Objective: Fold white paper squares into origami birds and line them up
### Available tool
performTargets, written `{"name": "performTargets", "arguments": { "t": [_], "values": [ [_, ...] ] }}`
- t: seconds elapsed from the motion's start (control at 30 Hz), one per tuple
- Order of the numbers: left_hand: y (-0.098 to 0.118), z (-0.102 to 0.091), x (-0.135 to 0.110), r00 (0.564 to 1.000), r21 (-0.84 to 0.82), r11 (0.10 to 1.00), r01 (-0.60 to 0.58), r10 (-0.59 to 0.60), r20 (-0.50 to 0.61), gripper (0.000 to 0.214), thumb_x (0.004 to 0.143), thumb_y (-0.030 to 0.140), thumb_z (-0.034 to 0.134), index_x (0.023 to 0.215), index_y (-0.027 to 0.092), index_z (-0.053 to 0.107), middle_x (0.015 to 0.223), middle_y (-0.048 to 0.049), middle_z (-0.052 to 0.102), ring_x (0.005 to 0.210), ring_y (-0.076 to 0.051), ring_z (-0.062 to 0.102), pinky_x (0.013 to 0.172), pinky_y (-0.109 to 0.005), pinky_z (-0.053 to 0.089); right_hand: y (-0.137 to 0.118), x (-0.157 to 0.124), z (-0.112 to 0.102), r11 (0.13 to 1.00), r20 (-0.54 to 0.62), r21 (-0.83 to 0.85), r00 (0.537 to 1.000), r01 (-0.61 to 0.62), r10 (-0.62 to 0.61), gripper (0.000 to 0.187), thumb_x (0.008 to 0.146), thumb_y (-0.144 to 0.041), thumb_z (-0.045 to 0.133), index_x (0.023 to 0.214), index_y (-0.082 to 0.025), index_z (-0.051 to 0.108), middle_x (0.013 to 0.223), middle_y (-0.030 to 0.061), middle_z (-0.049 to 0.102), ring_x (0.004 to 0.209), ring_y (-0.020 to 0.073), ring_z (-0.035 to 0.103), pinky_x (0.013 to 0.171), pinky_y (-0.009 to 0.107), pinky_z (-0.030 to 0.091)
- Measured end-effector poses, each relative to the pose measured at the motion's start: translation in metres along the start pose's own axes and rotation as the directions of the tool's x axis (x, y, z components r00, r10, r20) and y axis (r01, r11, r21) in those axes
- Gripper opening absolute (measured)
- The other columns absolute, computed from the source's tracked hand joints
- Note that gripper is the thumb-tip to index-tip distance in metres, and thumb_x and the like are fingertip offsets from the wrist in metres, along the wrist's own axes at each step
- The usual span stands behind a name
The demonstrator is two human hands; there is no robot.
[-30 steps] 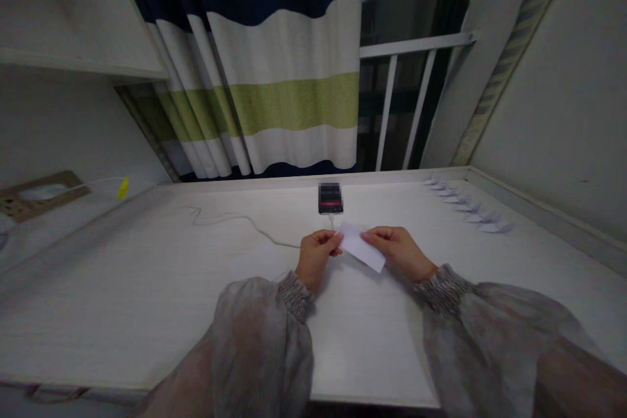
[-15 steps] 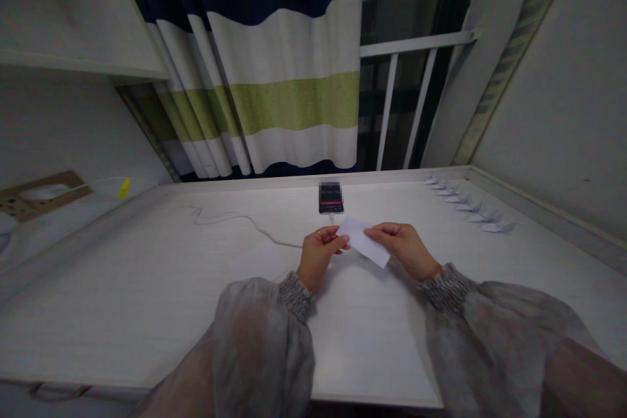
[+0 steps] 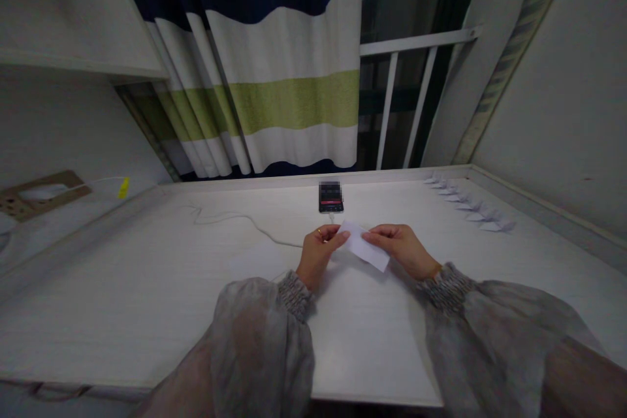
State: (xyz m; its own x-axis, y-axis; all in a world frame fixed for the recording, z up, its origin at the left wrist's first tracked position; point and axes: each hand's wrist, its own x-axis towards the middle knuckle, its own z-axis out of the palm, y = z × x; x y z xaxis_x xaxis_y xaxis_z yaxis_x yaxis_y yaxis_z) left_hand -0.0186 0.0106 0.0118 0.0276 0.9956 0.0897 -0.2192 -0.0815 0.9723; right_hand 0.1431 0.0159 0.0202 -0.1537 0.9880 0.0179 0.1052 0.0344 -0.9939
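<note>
A small folded piece of white paper (image 3: pixel 368 252) is held above the desk, slanting down to the right. My left hand (image 3: pixel 319 252), with a ring on one finger, pinches its left corner between thumb and fingers. On the upper right edge of the paper, my right hand (image 3: pixel 402 249) grips it with the thumb on top and the fingers behind. The paper's underside is hidden. Just beyond the hands lies a phone (image 3: pixel 331 197) with a charging cable plugged into its near end.
Several folded white paper figures (image 3: pixel 467 206) stand in a row at the right back of the white desk (image 3: pixel 161 300). The pale cable (image 3: pixel 255 225) runs leftward across the desk. A power socket panel (image 3: pixel 44 194) is on the left wall. Striped curtains (image 3: pixel 294 101) hang behind.
The paper has tilted slightly and its upper edge sits a little lower. My right thumb has shifted slightly left across it. Both hands keep their hold.
</note>
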Motion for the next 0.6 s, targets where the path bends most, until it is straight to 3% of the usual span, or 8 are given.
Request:
{"name": "performTargets", "arguments": {
  "t": [0.23,0.47,0.6],
  "values": [
    [-0.0029,0.0026,-0.002,0.997,0.041,0.997,0.071,-0.073,0.032,0.021,0.053,0.029,0.07,0.063,0.012,0.063,0.052,0.0024,0.055,0.048,-0.006,0.044,0.049,-0.02,0.033,0.0049,-0.0028,0.0035,0.99,0.145,-0.138,0.989,0.022,-0.002,0.029,0.06,-0.04,0.064,0.063,-0.011,0.064,0.051,-0.0016,0.054,0.045,0.0066,0.041,0.043,0.021,0.029],
    [-0.0068,-0.0004,0.0014,0.996,0.055,0.997,0.063,-0.059,-0.074,0.022,0.051,0.028,0.07,0.064,0.011,0.064,0.054,-0.0001,0.058,0.048,-0.008,0.046,0.048,-0.02,0.034,0.0059,-0.0005,0.0039,0.997,0.129,-0.076,0.992,0.023,-0.013,0.029,0.063,-0.04,0.061,0.069,-0.012,0.064,0.058,0.0003,0.058,0.051,0.0083,0.045,0.047,0.022,0.033],
    [-0.0082,-0.0035,0.0046,0.991,0.069,0.997,0.044,-0.035,-0.129,0.022,0.051,0.028,0.069,0.064,0.012,0.065,0.052,0.0005,0.057,0.047,-0.007,0.044,0.046,-0.02,0.033,0.0053,0.0025,0.0016,0.998,0.082,-0.056,0.997,0.019,-0.014,0.028,0.06,-0.039,0.061,0.066,-0.012,0.063,0.052,-0.0014,0.055,0.047,0.008,0.043,0.047,0.022,0.032]
  ]
}}
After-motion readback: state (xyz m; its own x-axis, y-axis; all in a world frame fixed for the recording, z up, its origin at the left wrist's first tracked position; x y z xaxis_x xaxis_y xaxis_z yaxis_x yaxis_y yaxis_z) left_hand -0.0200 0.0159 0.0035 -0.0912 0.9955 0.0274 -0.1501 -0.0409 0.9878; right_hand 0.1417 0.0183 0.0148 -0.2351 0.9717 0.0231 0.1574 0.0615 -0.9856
